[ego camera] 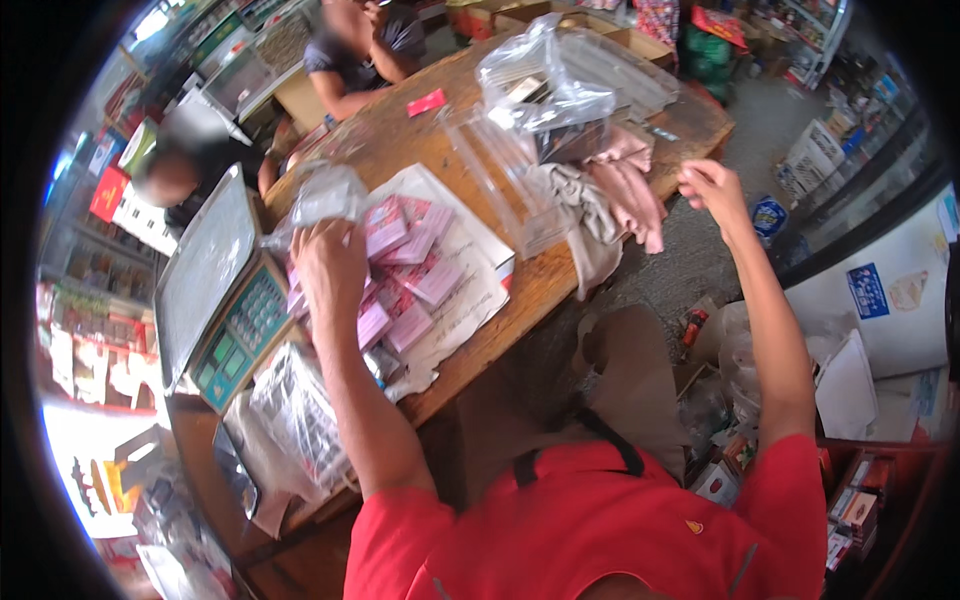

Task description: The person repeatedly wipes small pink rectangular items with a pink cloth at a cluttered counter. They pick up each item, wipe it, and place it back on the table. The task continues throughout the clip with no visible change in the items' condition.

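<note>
My left hand (328, 256) reaches over the left side of a pile of small pink boxes (424, 277) on the wooden table; its fingertips are partly hidden, so a grip cannot be made out. Under the boxes lies a large sheet of paper (480, 289) with writing on it. A crumpled clear plastic bag (330, 196) is just beyond my left fingers. My right hand (711, 191) hangs in the air off the table's right edge, fingers curled, and whether it holds something small is unclear. Pink and grey cloths (626, 180) drape over the edge beside it.
A digital scale (240, 330) with a metal pan stands left of the boxes. Clear plastic trays (487, 176) and a filled plastic bag (547, 82) lie farther back. Two people sit across the table (375, 142). A red packet (426, 103) lies near one. Plastic-wrapped goods (296, 412) sit at the near left.
</note>
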A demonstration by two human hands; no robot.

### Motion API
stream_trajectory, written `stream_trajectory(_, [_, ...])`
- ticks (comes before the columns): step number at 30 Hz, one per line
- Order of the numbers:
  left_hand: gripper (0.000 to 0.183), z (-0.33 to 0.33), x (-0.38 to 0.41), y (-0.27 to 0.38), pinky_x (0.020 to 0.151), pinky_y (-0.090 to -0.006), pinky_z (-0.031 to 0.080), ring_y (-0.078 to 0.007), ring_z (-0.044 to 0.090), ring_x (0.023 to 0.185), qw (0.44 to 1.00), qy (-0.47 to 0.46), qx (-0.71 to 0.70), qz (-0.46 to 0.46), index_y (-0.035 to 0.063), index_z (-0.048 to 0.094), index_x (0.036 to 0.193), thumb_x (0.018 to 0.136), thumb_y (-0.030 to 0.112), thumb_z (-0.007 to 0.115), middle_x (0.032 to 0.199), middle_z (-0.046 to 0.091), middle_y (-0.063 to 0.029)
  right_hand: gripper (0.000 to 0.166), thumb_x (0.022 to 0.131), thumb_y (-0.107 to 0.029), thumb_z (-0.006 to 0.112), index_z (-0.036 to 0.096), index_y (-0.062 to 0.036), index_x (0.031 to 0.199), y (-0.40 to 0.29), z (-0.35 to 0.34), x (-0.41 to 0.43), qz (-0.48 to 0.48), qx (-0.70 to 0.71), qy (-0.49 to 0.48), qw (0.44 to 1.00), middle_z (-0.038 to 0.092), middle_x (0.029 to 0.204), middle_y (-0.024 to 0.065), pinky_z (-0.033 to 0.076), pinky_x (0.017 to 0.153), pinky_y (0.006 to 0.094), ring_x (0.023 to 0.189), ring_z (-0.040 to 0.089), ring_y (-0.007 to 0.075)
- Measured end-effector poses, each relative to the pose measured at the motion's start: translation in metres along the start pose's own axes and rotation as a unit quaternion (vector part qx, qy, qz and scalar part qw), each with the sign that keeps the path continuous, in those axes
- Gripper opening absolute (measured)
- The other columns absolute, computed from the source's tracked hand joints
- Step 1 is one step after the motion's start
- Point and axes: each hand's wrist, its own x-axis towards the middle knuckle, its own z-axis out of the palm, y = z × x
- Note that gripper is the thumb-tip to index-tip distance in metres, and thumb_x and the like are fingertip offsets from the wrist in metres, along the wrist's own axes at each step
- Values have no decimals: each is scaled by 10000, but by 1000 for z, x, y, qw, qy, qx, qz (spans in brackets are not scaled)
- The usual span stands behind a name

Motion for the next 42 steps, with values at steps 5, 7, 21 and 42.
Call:
stream_trajectory(5, [159, -4, 5, 11, 882, -419, 443, -314, 624, 895, 999, 15, -24, -37, 49, 704, 845, 820, 186, 627, 865, 684, -125, 250, 933, -190, 601, 638, -39, 1128, 76, -12, -72, 83, -24, -47, 995, 686, 922, 33, 483, 564, 209, 728, 628, 79])
stream_trajectory(7, [158, -4, 4, 9, 853, -418, 458, -313, 626, 893, 995, 33, -38, -88, 52, 707, 853, 821, 185, 629, 859, 685, -129, 214, 930, -178, 597, 647, -39, 1085, 106, -9, -107, 119, 4, -61, 991, 673, 865, 24, 481, 544, 212, 684, 616, 79])
stream_trajectory(21, [481, 23, -34, 129, 1046, -443, 389, -331, 447, 1280, 946, -101, -160, 265, 51, 509, 1313, 840, 111, 578, 1346, 497, -163, 262, 883, -192, 651, 658, 25, 1030, 211, 15, -229, 138, -142, -208, 958, 684, 787, 107, 520, 591, 306, 656, 648, 143])
stream_trajectory(42, [464, 35, -37, 136, 853, -398, 449, -287, 568, 963, 932, -46, -195, 302, 22, 573, 1175, 750, 162, 699, 972, 600, -111, 272, 906, -199, 647, 649, 10, 1080, 27, 71, -194, -113, -121, -130, 978, 701, 908, 164, 522, 736, 321, 845, 686, 191])
